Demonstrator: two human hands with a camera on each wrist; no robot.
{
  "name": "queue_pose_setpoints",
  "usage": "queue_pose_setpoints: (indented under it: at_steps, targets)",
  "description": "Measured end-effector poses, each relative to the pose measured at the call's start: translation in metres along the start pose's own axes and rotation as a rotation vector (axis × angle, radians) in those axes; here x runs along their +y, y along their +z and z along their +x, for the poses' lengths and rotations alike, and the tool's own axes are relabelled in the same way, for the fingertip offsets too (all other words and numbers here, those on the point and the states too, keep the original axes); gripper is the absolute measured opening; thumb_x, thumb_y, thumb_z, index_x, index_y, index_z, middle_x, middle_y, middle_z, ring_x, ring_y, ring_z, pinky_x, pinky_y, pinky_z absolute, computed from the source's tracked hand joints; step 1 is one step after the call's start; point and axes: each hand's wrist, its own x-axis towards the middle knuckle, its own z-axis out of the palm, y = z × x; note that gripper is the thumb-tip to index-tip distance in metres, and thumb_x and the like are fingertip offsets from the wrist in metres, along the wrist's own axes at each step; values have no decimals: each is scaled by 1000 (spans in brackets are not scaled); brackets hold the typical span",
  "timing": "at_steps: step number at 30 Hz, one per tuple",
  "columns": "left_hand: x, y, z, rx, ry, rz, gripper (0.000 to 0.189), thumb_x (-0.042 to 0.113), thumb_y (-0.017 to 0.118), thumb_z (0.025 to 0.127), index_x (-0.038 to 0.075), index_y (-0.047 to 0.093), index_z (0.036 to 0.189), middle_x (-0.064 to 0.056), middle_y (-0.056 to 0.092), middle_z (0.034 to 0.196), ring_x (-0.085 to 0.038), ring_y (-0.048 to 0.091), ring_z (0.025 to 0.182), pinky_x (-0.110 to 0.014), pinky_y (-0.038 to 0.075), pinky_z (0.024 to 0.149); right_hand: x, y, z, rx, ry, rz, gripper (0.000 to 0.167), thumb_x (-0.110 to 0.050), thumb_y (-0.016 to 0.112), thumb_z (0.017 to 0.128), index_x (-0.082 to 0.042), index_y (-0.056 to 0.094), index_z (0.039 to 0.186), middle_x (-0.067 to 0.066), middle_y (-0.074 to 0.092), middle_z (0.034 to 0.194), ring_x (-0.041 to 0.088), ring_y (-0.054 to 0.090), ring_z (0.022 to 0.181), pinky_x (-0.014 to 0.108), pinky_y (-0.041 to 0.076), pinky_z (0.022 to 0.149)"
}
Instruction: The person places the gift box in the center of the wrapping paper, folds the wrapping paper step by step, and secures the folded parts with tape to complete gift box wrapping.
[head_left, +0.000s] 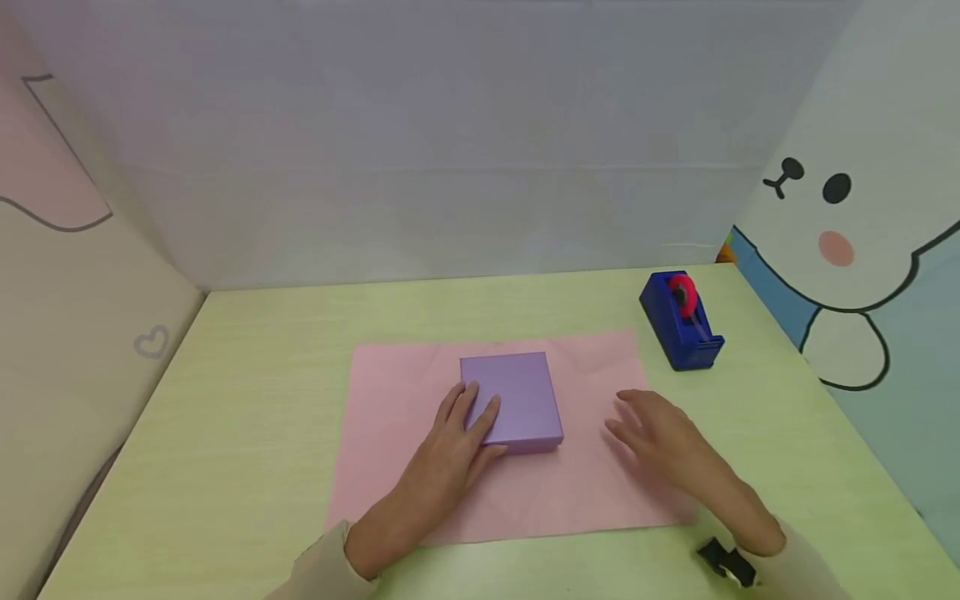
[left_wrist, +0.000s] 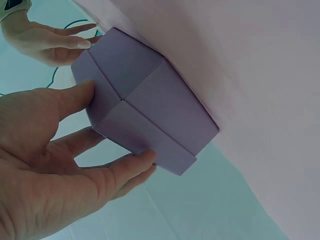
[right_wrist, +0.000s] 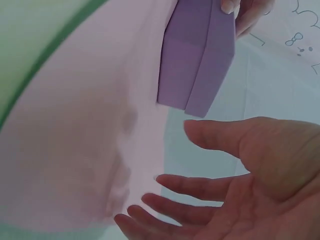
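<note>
As the head view looks down on a pale yellow-green table (head_left: 225, 400), a flat-lidded, square purple box (head_left: 517, 396) rests near the middle of a thin, rectangular pink sheet (head_left: 382, 400). The left hand (head_left: 442, 458) lies over the box's near left corner, its fingers spread and fairly straight, some of them on the smooth lid and the thumb at the near side. Over the right part of the sheet is the right hand (head_left: 667, 437), loosely open, holding nothing and well apart from the box. Beyond it, near the table's far right corner, stands a dark blue tape dispenser (head_left: 663, 321) carrying a roll with a red core (head_left: 691, 293). A small black object (head_left: 727, 562) shows beside the right sleeve (head_left: 795, 567). A white wall (head_left: 450, 125) closes the back, and a panel with a cartoon face (head_left: 870, 275) flanks the right side.

From the left wrist, the box shows its walls and the lid's overlapping rim; the left thumb and a fingertip touch different sides of that rim. Past the box the right hand appears, with a pale band at its wrist.

From the right wrist, the right hand's fingers are spread, the thumb tip just short of the box, and left-hand fingertips touch the box at the top edge.
</note>
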Motion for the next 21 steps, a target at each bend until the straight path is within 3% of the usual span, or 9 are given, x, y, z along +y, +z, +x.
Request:
queue_pose_setpoints:
  at_steps: [5, 12, 16, 21]
  targets:
    - [-1, -2, 1, -10, 11, -9, 55, 27, 73, 96, -2, 59, 141, -32, 44, 148, -46, 40, 141, -50, 45, 108, 13, -1, 0, 40, 11, -81, 60, -20, 74, 95, 16, 49, 137, 38, 47, 138, 55, 46, 127, 69, 39, 104]
    - [-2, -2, 1, -11, 32, 3, 55, 25, 72, 97, -3, 58, 142, -29, 46, 148, -46, 40, 141, -50, 46, 107, 20, -1, 0, 48, 33, -76, 68, -13, 77, 92, 19, 42, 141, 41, 44, 135, 56, 46, 123, 68, 41, 103]
    - [-2, -2, 1, -12, 38, 3, 55, 24, 72, 97, -4, 57, 142, -30, 45, 149, -46, 40, 142, -50, 48, 105, 24, -3, 3, 23, 60, -74, 65, -9, 73, 94, 21, 39, 141, 41, 47, 129, 51, 51, 115, 66, 44, 99]
    - [-2, -3, 0, -13, 51, 0, 56, 24, 72, 97, -4, 56, 143, -31, 45, 149, -45, 40, 142, -50, 48, 105, 28, -3, 5, 30, 31, -60, 60, -3, 70, 94, 24, 40, 138, 32, 57, 111, 38, 56, 94, 56, 50, 85]
